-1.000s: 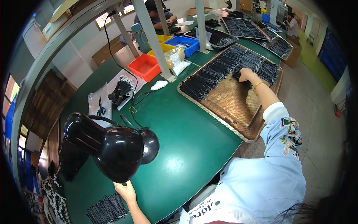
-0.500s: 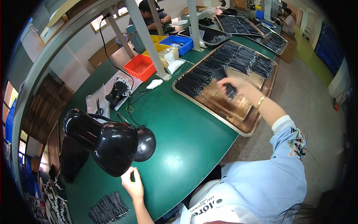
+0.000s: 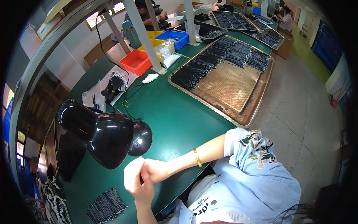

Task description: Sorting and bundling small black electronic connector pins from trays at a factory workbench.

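My left hand (image 3: pixel 138 184) and my right hand (image 3: pixel 156 170) are pressed together beneath the black desk lamp (image 3: pixel 110 140). Both have their fingers closed, and a sliver of something dark shows between them; the rest is covered by the hands. Strong lamp light washes out the left fingers. On the green table (image 3: pixel 179 115), a row of short black cables (image 3: pixel 107 205) with small pale ends lies near my left forearm. Farther off to the right, a copper-coloured tray (image 3: pixel 233 84) carries rows of black cables (image 3: pixel 209 65) along its far and left sides.
Behind the lamp lie a bundle of black cables (image 3: pixel 113 87) and scissors (image 3: pixel 95 101). A red bin (image 3: pixel 136 62), a blue bin (image 3: pixel 175 38) and metal posts (image 3: pixel 143 37) stand farther back. More loaded trays (image 3: pixel 235 20) and two other people are beyond.
My right hand, which held a blurred dark object over the tray, has swung down and left to meet my left hand under the lamp. The view has shifted slightly.
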The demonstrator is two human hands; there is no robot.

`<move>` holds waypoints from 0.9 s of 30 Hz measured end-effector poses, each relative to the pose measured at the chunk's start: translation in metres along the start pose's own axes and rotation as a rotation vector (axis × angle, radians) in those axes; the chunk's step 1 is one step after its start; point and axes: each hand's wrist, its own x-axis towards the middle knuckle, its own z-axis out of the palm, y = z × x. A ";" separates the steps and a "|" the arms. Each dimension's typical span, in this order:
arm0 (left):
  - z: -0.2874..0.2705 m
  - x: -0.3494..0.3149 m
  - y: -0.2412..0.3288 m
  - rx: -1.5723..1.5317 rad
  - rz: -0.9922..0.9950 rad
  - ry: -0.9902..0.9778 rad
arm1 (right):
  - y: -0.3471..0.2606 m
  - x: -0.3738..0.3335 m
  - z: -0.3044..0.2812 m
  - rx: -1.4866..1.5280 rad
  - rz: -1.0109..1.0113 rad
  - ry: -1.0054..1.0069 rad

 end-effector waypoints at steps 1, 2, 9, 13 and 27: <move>0.002 -0.003 -0.002 0.077 -0.005 -0.037 | 0.015 0.001 0.006 -0.033 -0.101 0.033; 0.004 -0.010 -0.009 0.189 0.026 -0.097 | 0.014 -0.001 0.006 -0.037 -0.150 0.085; -0.002 -0.010 -0.003 0.471 0.028 -0.270 | 0.029 -0.008 0.007 0.123 -0.026 -0.024; 0.001 -0.010 -0.013 0.331 -0.029 -0.289 | 0.033 -0.006 0.010 0.186 -0.032 0.033; 0.028 -0.020 -0.024 -0.978 -1.085 -0.322 | -0.023 0.008 -0.039 0.720 0.619 0.197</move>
